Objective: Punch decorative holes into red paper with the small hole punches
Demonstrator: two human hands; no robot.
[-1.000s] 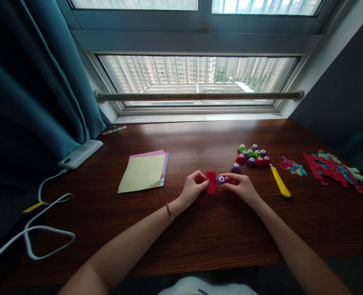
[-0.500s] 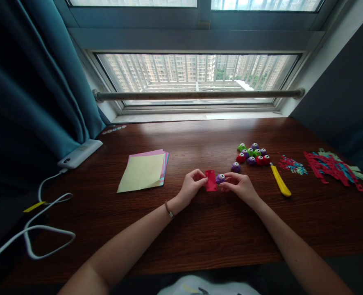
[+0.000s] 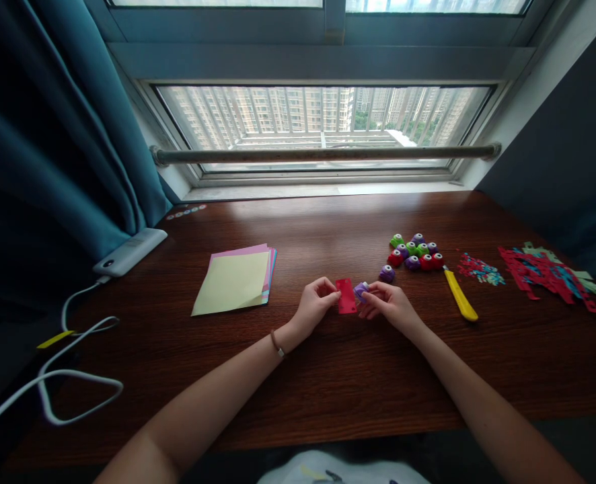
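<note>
Between the thumb and fingers of my left hand [image 3: 319,302] is a small piece of red paper [image 3: 347,296] with a few tiny holes along its edges. My right hand [image 3: 386,306] pinches a small purple craft punch [image 3: 361,290], tilted close to the paper's right edge; whether they touch I cannot tell. Another purple punch [image 3: 387,273] stands on the desk just beyond my right hand. Behind it sits a cluster of red, green and purple punches [image 3: 412,249].
A yellow-handled cutter [image 3: 460,296] lies right of the punches. Farther right are tiny paper bits [image 3: 481,269] and a heap of red, blue and green scraps [image 3: 550,275]. Stacked coloured sheets [image 3: 232,282] lie left. A white power strip [image 3: 131,252] with a cable borders the curtain.
My right hand has turned the purple punch, so its round top now tips away and its side shows. The left hand and red paper stay nearly in place.
</note>
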